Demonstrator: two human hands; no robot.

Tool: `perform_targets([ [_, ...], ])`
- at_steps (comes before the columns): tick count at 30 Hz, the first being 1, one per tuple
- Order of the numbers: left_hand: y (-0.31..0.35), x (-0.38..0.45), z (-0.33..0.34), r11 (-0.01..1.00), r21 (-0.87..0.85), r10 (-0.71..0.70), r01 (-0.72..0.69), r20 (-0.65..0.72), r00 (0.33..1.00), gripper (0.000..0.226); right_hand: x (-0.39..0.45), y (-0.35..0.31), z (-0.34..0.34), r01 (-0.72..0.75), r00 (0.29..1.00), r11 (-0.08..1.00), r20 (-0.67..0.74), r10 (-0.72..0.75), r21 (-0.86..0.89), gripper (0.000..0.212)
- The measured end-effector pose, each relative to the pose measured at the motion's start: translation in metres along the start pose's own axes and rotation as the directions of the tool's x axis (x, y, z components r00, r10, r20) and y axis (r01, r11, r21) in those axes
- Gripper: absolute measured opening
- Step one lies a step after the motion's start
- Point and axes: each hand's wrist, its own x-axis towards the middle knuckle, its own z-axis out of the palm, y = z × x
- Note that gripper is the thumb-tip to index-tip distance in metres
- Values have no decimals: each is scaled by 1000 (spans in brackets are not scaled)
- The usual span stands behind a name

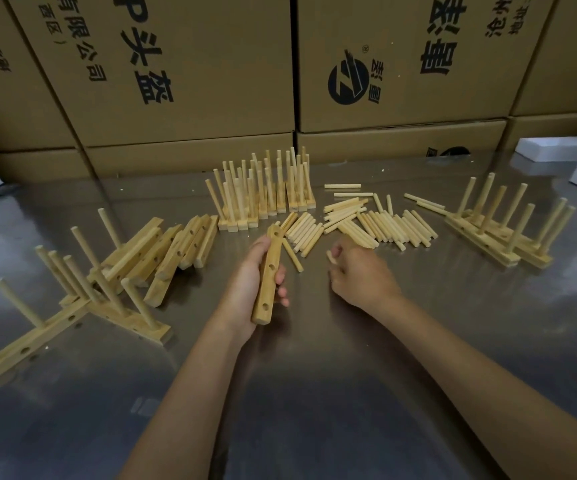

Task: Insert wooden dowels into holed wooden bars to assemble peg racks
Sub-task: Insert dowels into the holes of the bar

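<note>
Wooden and still pegless, the bar (269, 277) sits gripped in our left hand (250, 285), holes facing up, just in front of the loose dowels (366, 223). Our right hand (356, 271), right of the bar, curls round one dowel (331, 257). We judge this the first insertion: next we must line the dowel's end over a hole and press straight.

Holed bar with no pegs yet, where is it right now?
Head view, centre: the holed bar is gripped in the left hand, lifted off the table, just before the loose dowels.
</note>
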Motion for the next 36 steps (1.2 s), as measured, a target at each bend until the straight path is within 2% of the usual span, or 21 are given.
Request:
perform_targets([
  [3, -3, -2, 1, 997, 70, 17, -22, 68, 998, 33, -21, 11, -12, -23, 999, 983, -39, 16, -182, 11],
  [7, -6, -8, 10, 991, 122, 25, -46, 167, 986, 35, -46, 21, -26, 14, 983, 968, -175, -60, -251, 10],
  [8, -7, -10, 13, 990, 134, 27, -52, 179, 983, 33, -49, 22, -28, 33, 974, 981, -214, -74, -189, 9],
  [10, -8, -13, 17, 984, 167, 27, -58, 182, 983, 31, -52, 21, -33, 84, 969, 992, -239, -60, 95, 5],
  [12, -10, -15, 20, 978, 202, 24, -61, 181, 983, 27, -52, 16, -35, 183, 959, 905, -273, -78, 383, 9],
  [14, -11, -16, 23, 972, 226, 17, -59, 183, 983, 22, -52, 13, -35, 261, 945, 837, -303, -120, 481, 13],
  [19, -15, -15, 26, 957, 280, 19, -69, 180, 984, 23, -53, 17, -34, 319, 933, 858, -293, -210, 402, 14],
  [24, -18, -19, 29, 908, 403, 53, -114, 159, 986, 30, -54, 17, -39, 361, 891, 928, -328, -314, 91, 4],
  [26, -18, -22, 32, 898, 414, 84, -150, 173, 981, 27, -55, 16, -40, 365, 881, 930, -340, -328, 50, 4],
  [29, -19, -25, 37, 904, 385, 123, -186, 184, 975, 25, -55, 15, -40, 376, 877, 920, -364, -313, 114, 5],
  [32, -20, -27, 40, 875, 435, 149, -213, 176, 973, 32, -55, 15, -37, 353, 891, 921, -360, -276, 168, 6],
  [36, -22, -28, 42, 838, 491, 171, -241, 182, 968, 39, -55, 14, -32, 244, 948, 863, -295, -117, 442, 9],
])
